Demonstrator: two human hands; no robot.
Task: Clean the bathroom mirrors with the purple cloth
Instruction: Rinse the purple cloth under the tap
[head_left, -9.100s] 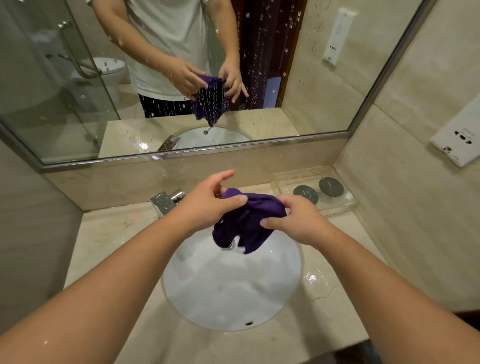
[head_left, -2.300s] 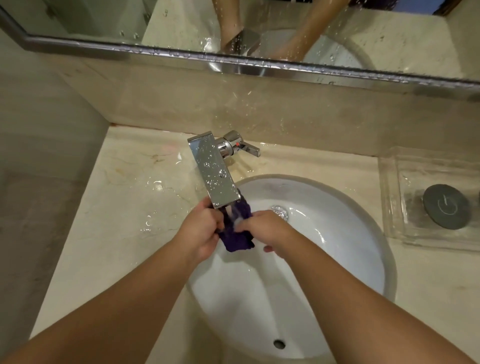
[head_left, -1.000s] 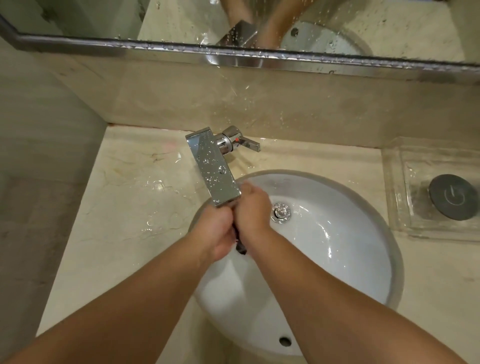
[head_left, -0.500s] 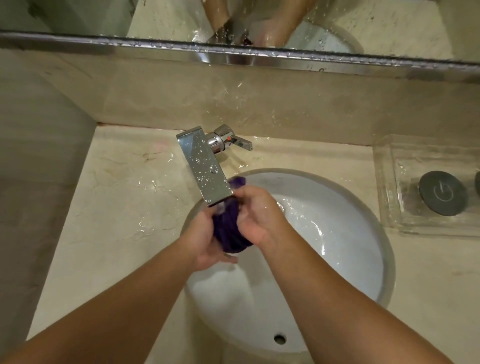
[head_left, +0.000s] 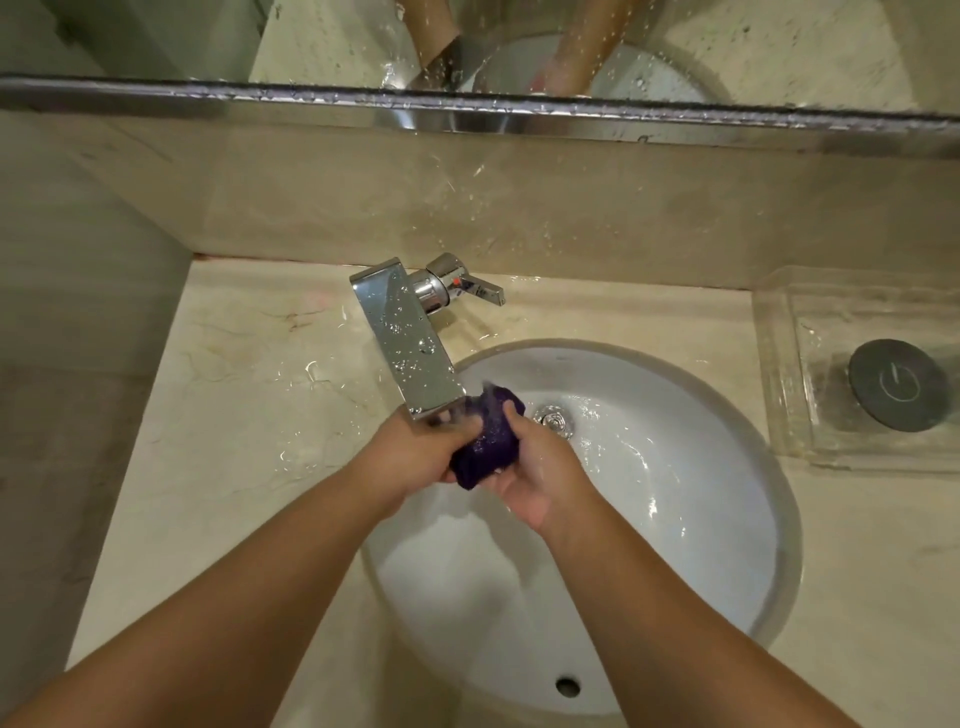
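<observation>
Looking down, head view: both hands are out over the sink, right at the tip of the tap spout.
Sink: round white sink (head_left: 701, 545) set into the beige counter (head_left: 234, 415). There's water shimmering around the drain (head_left: 553, 418), and an overflow hole (head_left: 568, 686) on the near wall.
Tray: clear tray (head_left: 779, 364) on the counter right of the sink, with one dark round disc (head_left: 898, 385) sitting in it that has a power-button sort of mark.
Cloth: purple cloth (head_left: 488, 441) wadded into a tight lump, squeezed between the two hands over the back-left part of the basin. Its top is just beside the spout tip.
Cloth axis: the long way runs near-to-far with a slight tilt. The far end points up toward the spout and back wall, and the near end pokes out toward the person below the fingers.
Left grip: left hand (head_left: 415, 457) is closed around the left side of the cloth, fingers curled onto it, knuckles right under the spout tip.
Right grip: right hand (head_left: 535, 467) is clamped on the right side, thumb laid over the top and fingers wrapped underneath.
Tap: chrome tap (head_left: 410, 348), a flat spout slanting out over the basin and covered in drops. Its lever handle (head_left: 478, 291) points right.
Mirror: only the bottom strip of the mirror (head_left: 779, 47) shows. It's speckled with drops and reflects the forearms and sink.
Counter: wet patches left of the tap.
</observation>
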